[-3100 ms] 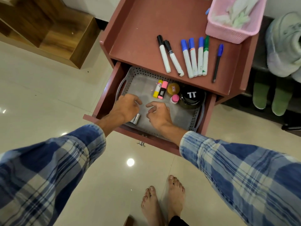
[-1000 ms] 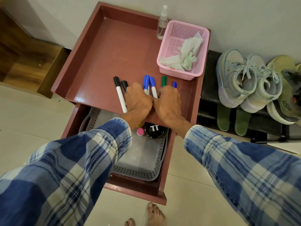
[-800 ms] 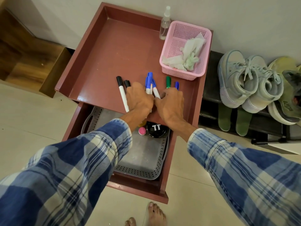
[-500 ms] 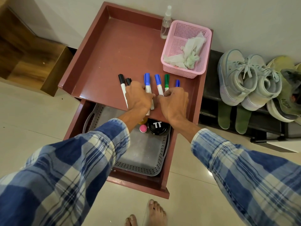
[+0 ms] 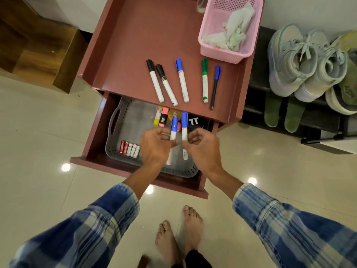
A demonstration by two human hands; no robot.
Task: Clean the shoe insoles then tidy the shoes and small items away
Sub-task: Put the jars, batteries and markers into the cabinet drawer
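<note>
Left hand (image 5: 154,146) grip pinches blue marker (image 5: 174,126); right hand (image 5: 201,146) pinches second marker (image 5: 184,122) above tray (image 5: 135,120) holding batteries (image 5: 130,148).

On the reddish-brown wooden cabinet (image 5: 154,35), a pink plastic mesh basket (image 5: 212,49) sits at the top's back right corner. A row of five capped markers and pens (image 5: 182,82) lies along the top's front edge. The cabinet's open drawer (image 5: 92,140) juts out in front and holds a grey perforated plastic tray (image 5: 123,120). Small cylindrical batteries (image 5: 130,148) lie at the drawer's front left. Above the drawer, the left hand (image 5: 154,147) pinches a blue-capped white marker (image 5: 173,130), and the right hand (image 5: 201,146) pinches a second blue-capped marker (image 5: 184,122) just beside it. Right of the cabinet, pale grey sneakers (image 5: 295,60) stand on a dark low rack (image 5: 255,84).
</note>
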